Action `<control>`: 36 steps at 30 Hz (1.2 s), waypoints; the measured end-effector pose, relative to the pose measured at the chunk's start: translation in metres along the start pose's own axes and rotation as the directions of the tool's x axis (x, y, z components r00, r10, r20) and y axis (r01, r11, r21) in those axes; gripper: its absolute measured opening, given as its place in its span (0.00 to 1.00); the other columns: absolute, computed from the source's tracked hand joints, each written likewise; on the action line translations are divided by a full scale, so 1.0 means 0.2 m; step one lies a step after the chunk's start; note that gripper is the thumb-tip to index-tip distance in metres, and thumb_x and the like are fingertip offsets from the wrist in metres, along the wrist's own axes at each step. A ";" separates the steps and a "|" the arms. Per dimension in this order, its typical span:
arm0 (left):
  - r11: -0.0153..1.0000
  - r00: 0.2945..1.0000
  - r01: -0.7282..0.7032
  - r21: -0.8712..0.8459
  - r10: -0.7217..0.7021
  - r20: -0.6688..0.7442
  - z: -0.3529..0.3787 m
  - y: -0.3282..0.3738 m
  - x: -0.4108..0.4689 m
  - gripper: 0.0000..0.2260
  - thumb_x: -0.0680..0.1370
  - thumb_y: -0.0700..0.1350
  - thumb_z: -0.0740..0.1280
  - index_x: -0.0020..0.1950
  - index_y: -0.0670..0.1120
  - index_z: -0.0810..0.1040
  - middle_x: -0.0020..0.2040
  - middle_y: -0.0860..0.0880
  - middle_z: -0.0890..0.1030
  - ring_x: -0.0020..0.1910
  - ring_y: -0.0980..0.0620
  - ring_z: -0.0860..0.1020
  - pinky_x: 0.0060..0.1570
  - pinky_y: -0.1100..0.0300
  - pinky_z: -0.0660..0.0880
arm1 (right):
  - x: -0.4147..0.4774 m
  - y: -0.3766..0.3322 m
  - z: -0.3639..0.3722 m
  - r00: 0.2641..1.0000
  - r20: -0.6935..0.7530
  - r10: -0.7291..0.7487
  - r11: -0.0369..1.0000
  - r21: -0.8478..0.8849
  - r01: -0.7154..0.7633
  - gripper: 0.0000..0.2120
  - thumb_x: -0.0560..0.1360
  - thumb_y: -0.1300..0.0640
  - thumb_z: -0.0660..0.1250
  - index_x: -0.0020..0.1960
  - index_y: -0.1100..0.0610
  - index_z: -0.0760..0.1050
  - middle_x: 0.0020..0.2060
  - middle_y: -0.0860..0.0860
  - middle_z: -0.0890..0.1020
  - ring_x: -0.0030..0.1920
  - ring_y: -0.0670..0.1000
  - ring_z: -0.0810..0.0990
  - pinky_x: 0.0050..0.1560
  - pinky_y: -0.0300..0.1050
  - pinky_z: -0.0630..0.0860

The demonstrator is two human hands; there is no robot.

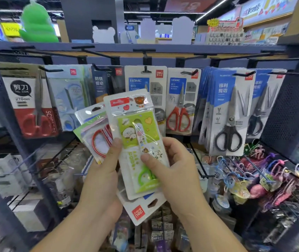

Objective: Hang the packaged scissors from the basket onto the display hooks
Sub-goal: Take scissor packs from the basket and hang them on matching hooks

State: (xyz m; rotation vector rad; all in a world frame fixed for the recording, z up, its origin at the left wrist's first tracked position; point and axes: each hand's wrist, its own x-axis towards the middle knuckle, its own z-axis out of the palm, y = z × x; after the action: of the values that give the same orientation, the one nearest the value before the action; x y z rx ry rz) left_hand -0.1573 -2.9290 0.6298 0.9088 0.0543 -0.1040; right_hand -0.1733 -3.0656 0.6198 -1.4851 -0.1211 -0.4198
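Packs of scissors fan out between my two hands, held up near me in front of the rack. My left hand (pixel 103 179) grips the fan from the left, fingers curled behind it. Its thumb lies across the red-handled scissors pack (pixel 97 131) with the tip reaching the left edge of the front pack. That front one, the cartoon scissors pack (pixel 137 124) with its green card and bear sticker, stands nearly upright, tilted a little to the left. My right hand (pixel 174 170) pinches it low on the right side, thumb pressed on the clear blister over the blade and fingers hidden behind. The green handle shows just below my right thumb. A third one, the Deli pack (pixel 141 210), sticks out upside down beneath both hands, its hang hole pointing down.

Farther off, the display hooks (pixel 146 57) run across the rack above the top of my front pack, apart from it. Hanging there from left to right are a red scissors card (pixel 34 102), a pale blue pack (pixel 68 99), HOME scissors with red handles (pixel 179 100), and black-handled scissors (pixel 230 115) on the right.
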 end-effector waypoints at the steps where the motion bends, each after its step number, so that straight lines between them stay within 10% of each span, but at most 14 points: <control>1: 1.000 1.000 -0.006 -0.007 0.006 -0.005 -0.01 0.01 0.00 0.18 0.73 0.55 0.72 0.58 0.47 0.87 0.55 0.41 0.88 0.51 0.38 0.88 0.52 0.35 0.84 | 0.01 0.00 0.01 1.000 -0.009 0.017 0.999 0.040 -0.016 0.13 0.75 0.59 0.77 0.58 0.52 0.81 0.51 0.48 0.88 0.50 0.50 0.88 0.48 0.50 0.85; 5: 0.996 0.997 -0.076 -0.046 0.076 -0.017 -0.08 0.06 0.01 0.16 0.76 0.47 0.71 0.63 0.46 0.85 0.56 0.41 0.88 0.50 0.39 0.88 0.43 0.43 0.86 | 0.04 0.02 0.11 0.999 -0.017 0.045 0.979 0.197 -0.041 0.13 0.79 0.62 0.72 0.62 0.52 0.79 0.54 0.50 0.88 0.54 0.53 0.88 0.52 0.52 0.85; 15: 0.980 0.979 -0.199 0.010 0.199 -0.050 -0.43 0.27 0.08 0.21 0.74 0.40 0.71 0.68 0.45 0.82 0.60 0.42 0.87 0.58 0.40 0.86 0.57 0.42 0.82 | 0.11 0.11 0.45 0.983 0.040 0.179 0.928 0.325 -0.182 0.06 0.80 0.64 0.69 0.54 0.55 0.79 0.54 0.58 0.87 0.54 0.63 0.86 0.55 0.61 0.83; 21: 0.979 0.975 -0.196 0.060 0.201 -0.094 -0.63 0.47 0.16 0.21 0.71 0.43 0.73 0.63 0.45 0.84 0.58 0.43 0.88 0.55 0.42 0.87 0.54 0.45 0.81 | 0.14 0.10 0.69 0.987 -0.006 0.162 0.959 0.238 -0.156 0.06 0.79 0.64 0.70 0.54 0.58 0.83 0.52 0.58 0.88 0.53 0.62 0.87 0.55 0.61 0.84; 26: 0.989 0.994 -0.109 0.100 0.109 0.004 -0.78 0.59 0.19 0.22 0.70 0.42 0.73 0.64 0.44 0.84 0.55 0.42 0.88 0.49 0.41 0.88 0.33 0.52 0.83 | 0.13 0.14 0.87 0.990 0.007 0.140 0.972 0.191 -0.139 0.09 0.79 0.65 0.70 0.58 0.59 0.82 0.52 0.57 0.88 0.52 0.60 0.88 0.51 0.57 0.85; 32: 0.979 0.993 -0.095 0.182 0.082 0.080 -0.92 0.67 0.23 0.18 0.74 0.38 0.73 0.63 0.48 0.85 0.56 0.43 0.88 0.53 0.38 0.87 0.42 0.44 0.84 | 0.19 0.10 0.93 0.977 0.099 0.190 0.982 -0.005 -0.191 0.22 0.73 0.66 0.75 0.63 0.54 0.75 0.55 0.52 0.87 0.53 0.53 0.87 0.46 0.48 0.84; 36: 0.965 0.988 -0.116 0.237 0.088 0.124 -0.99 0.73 0.25 0.20 0.70 0.40 0.74 0.61 0.48 0.85 0.56 0.43 0.88 0.53 0.38 0.87 0.51 0.38 0.82 | 0.24 0.05 0.96 0.982 0.068 0.178 0.981 -0.091 -0.171 0.10 0.75 0.60 0.76 0.55 0.54 0.81 0.52 0.56 0.88 0.52 0.61 0.87 0.53 0.60 0.85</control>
State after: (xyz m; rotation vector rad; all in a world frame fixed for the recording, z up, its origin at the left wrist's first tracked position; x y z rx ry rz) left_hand -0.0919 -2.6870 0.6172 1.1478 -0.1127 -0.0661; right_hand -0.0922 -2.8867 0.6451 -1.5812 -0.0324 -0.2293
